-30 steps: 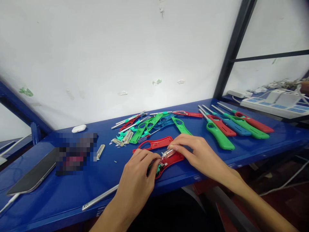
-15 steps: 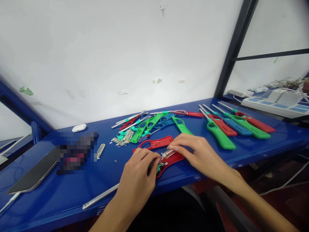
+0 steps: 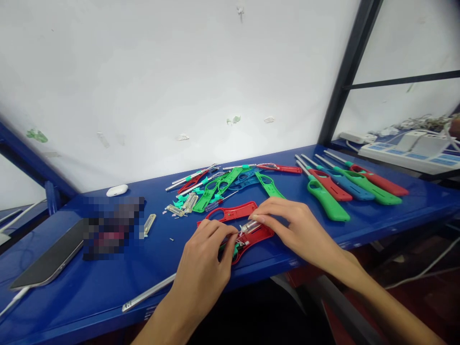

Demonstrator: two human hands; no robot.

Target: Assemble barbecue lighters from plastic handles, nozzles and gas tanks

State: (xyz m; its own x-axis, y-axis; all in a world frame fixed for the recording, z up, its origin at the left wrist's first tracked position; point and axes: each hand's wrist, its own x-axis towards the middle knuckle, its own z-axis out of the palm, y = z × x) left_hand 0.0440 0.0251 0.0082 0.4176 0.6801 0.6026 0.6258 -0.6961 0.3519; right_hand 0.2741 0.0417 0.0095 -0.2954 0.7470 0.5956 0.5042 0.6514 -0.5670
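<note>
Barely anything changes over the last second: both hands stay where they were on the open red shell (image 3: pixel 257 235), and only the view drifts a little. Judged from that, the fitting work inside the shell is at a fine, slow stage, with no part lifted out or added.

Nearest the viewer, left of the shell, a metal rod (image 3: pixel 149 293) lies along the edge of the blue table (image 3: pixel 108 287).

The left hand (image 3: pixel 204 261) covers the shell's left end, wrist low, fingers curled down and clamped on it beside a small green piece; how firmly, I cannot tell.

The right hand (image 3: pixel 298 230) comes in from the right, palm down, thumb and forefinger pinched on the clear tube (image 3: pixel 249 226) that lies in the shell.

Just behind the shell lies a second red half (image 3: pixel 233 212), apart from both hands.

Farther behind sits a heap of loose green, blue and red parts (image 3: pixel 215 187).

Behind and to the right of the shell, the finished lighters (image 3: pixel 328 203) lie in a row.

Far to the left rest a phone (image 3: pixel 50 258) and a white case (image 3: pixel 117 190).
</note>
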